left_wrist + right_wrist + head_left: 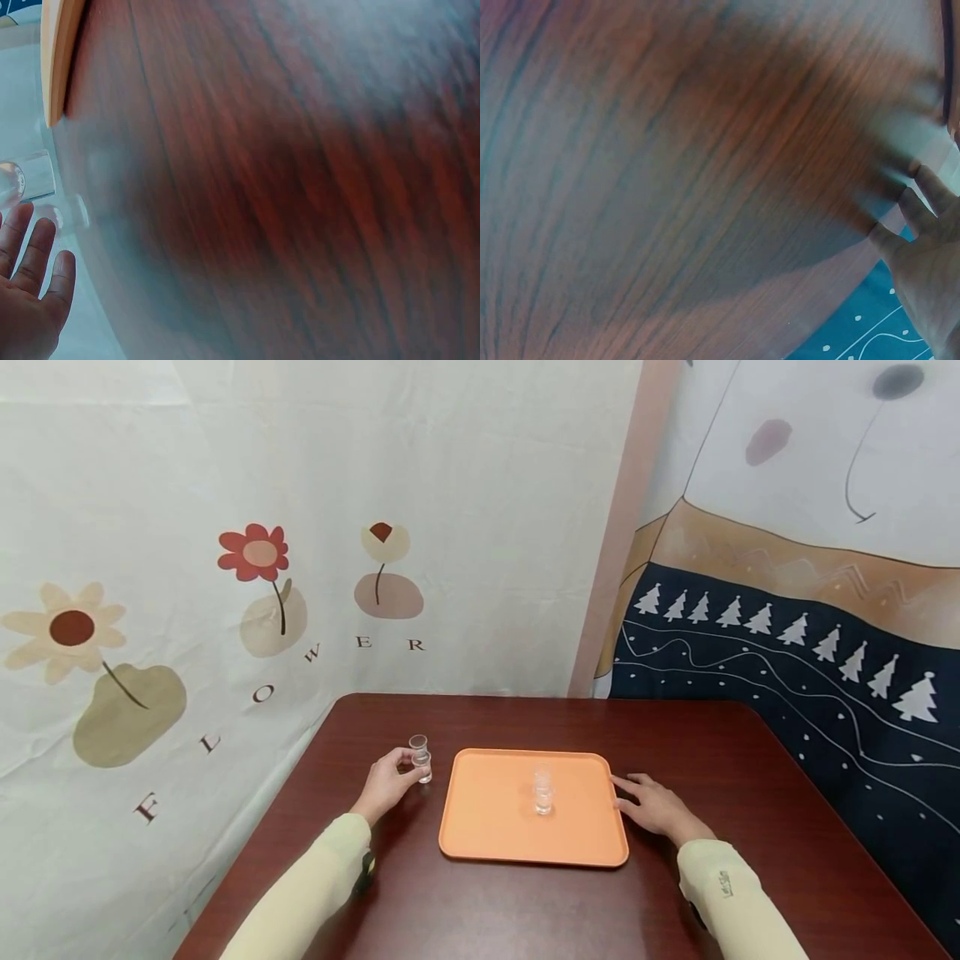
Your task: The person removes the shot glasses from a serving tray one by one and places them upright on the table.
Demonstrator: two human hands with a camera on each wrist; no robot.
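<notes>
Flower-print cloth behind dark table. Head view: left hand pinching clear cup stack, just off left edge of orange tray, near far-left corner; second stack upright near tray's middle. Right hand spread, fingertips at right edge. Left wrist: clear cup stack beside fingers; probably light, stiff, slick, breakable, best held round lower cup. Right wrist: fingers spread, nothing pinched.

Head camera: is looking forward-down across red-brown, round-cornered, wood-grained table; wrist cameras: are facing it closely, sharing its surface.
</notes>
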